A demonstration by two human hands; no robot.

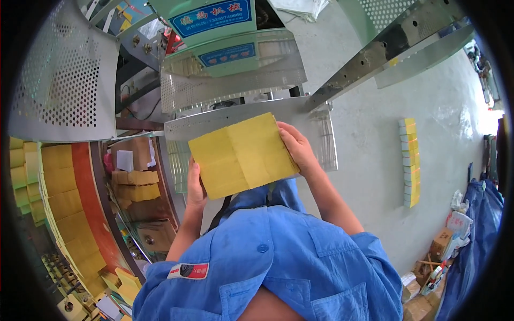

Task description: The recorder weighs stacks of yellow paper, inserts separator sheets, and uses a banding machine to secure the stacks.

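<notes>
A stack of yellow paper (243,155) is held level before my body, tilted a little with its right end farther from me. A faint crease runs across its middle. My left hand (196,184) grips its left edge and my right hand (295,145) its right edge; some fingers are hidden beneath. At the right edge several layers show. Under and beyond the stack lies the grey metal tray (214,120) of a machine; whether the paper touches it I cannot tell.
A metal machine (230,80) with a blue label stands ahead, its steel bar (375,59) slanting right. Perforated panels (64,80) flank it. Yellow paper bundles fill a red-edged table (85,187) at left. A row of bundles (410,163) lies on the floor at right, near cardboard boxes (440,242).
</notes>
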